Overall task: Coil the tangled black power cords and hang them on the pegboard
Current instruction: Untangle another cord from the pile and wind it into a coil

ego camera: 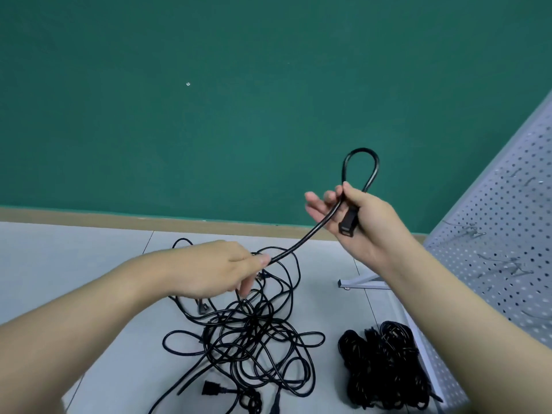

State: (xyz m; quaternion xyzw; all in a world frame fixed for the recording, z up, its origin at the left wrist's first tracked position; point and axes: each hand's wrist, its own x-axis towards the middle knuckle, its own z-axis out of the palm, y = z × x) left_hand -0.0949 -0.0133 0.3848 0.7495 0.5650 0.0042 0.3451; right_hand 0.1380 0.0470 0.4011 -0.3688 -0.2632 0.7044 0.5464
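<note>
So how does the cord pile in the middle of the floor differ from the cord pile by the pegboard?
The middle pile is loose, with wide open loops spread over the floor; the pile by the pegboard is dense and bunched. One cord rises from the middle pile into both hands; nothing touches the other pile. Both are black and lie on the floor.

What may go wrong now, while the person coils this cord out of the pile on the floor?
1. The cord runs from the left hand into the tangle; pulling may tighten knots or drag other cords along.
2. The right hand holds only one small loop and the plug; the loop may spring open.
3. The loose plug on the floor may snag.
</note>
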